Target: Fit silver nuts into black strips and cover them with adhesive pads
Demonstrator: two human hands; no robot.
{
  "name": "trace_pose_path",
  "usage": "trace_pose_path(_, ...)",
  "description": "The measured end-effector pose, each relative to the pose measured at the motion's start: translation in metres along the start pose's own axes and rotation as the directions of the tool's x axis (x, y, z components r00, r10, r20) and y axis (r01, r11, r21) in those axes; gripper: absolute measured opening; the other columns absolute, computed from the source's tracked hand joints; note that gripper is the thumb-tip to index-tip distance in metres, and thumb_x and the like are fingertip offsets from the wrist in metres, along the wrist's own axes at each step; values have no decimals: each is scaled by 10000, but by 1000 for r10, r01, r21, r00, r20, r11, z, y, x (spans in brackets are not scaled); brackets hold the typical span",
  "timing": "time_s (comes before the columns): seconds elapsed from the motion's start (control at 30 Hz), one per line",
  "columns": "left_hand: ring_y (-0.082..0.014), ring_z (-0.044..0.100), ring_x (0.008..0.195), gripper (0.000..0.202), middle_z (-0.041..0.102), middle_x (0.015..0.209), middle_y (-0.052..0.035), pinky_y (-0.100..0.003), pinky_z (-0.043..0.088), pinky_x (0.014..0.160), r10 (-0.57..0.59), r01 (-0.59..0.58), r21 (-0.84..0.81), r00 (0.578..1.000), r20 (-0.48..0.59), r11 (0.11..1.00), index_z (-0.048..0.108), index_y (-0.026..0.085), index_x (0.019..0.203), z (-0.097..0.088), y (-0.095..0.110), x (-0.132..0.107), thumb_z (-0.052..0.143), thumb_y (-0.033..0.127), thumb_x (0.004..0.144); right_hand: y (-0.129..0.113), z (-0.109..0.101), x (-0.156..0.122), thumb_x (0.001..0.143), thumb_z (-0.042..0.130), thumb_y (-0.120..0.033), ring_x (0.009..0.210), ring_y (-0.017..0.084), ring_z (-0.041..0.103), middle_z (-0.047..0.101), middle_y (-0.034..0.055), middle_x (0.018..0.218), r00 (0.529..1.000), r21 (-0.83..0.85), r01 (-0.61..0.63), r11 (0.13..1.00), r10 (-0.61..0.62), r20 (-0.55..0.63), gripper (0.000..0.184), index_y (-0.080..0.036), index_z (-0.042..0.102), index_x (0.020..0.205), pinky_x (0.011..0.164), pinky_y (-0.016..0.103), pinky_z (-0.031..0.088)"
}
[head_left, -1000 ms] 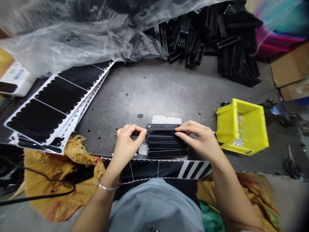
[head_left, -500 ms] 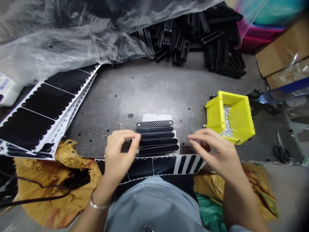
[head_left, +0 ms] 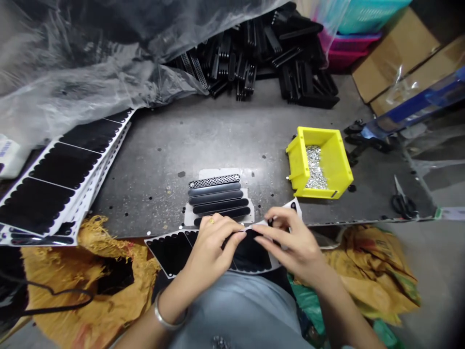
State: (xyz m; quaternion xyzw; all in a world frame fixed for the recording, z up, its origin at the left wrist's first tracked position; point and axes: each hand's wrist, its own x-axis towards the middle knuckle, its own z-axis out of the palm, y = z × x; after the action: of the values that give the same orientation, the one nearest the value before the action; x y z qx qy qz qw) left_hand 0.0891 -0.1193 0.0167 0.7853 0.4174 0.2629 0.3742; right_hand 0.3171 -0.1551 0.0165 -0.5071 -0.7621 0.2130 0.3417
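My left hand and my right hand meet over a white-backed sheet of black scalloped pads at the table's near edge. Both pinch the sheet near its middle, where a black pad is partly hidden by my fingers. The sheet's right end is bent up. Just above my hands, several black strips lie side by side on a white pad. A black mesh strip lies along their far side.
A yellow bin of small silver parts stands right on the grey metal table. A stack of pad sheets lies left, under plastic film. Black parts pile up behind. Scissors lie far right.
Both hands have moved down from the black strips and closed on the sheet at the table's edge. The sheet's right end now bends up. The whole view has shifted.
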Motion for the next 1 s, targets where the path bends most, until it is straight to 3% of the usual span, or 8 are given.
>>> trace_pose_path(0.17,-174,581,786,216,700,820,5,-367,369,787,-19,24,45,995,-93,999,655,221,905,10,-1,-4,506,170,1051,0,8,-10,945,686,-124,989,196,664,605,75,1086,992,149,117,982,-124,35,371,-278,704,1283,837,355,619)
trace_pose_path(0.27,-173,574,764,173,702,825,-3,-369,351,784,51,-6,194,972,-229,981,644,206,919,20,-12,-9,536,130,1032,4,-15,-18,886,792,-248,1022,235,703,595,63,1100,992,483,-63,873,1,127,157,-259,715,1022,876,404,636)
trace_pose_path(0.37,-168,605,774,97,722,865,-5,-366,356,801,156,-92,272,962,-224,958,666,204,1011,26,-17,-13,595,137,1013,4,-32,-4,896,780,-290,769,163,702,554,39,1084,978,653,-193,732,193,72,196,-273,644,1036,652,330,639)
trace_pose_path(0.43,-167,649,836,131,744,937,-12,-361,381,848,189,-137,249,961,-200,959,668,209,1105,24,-17,-14,622,143,1003,3,-26,23,920,731,-210,769,149,678,563,39,1063,977,490,-177,853,212,-16,209,-291,674,1104,636,297,615)
trace_pose_path(0.57,-184,695,982,177,768,1033,-15,-373,405,962,101,-22,218,929,-357,976,679,244,1128,-7,-25,-7,643,148,983,5,21,93,1003,588,-182,1000,203,690,668,77,1120,999,47,39,998,-40,17,402,-289,639,1387,881,362,609)
trace_pose_path(0.67,-208,688,982,107,779,1016,-11,-405,400,985,-93,228,216,861,-499,949,714,261,1061,-42,-51,6,631,238,998,11,60,134,1031,586,-236,1017,206,699,737,71,1122,971,-2,196,981,-193,141,256,-250,720,1250,925,378,577)
trace_pose_path(0.73,-222,679,999,162,788,1014,-10,-416,400,979,-215,325,170,858,-466,930,738,271,1080,-59,-71,15,589,281,1017,14,75,149,1028,609,-267,950,196,687,761,60,1072,946,-4,252,968,-246,210,167,-231,768,1065,875,367,561)
trace_pose_path(1.0,-218,671,988,224,801,1002,2,-413,392,975,-334,347,-25,878,-343,937,767,280,1035,-59,-95,29,546,314,1029,17,85,156,1015,635,-288,880,180,626,774,49,1060,929,42,270,962,-272,251,161,-227,783,998,807,352,539)
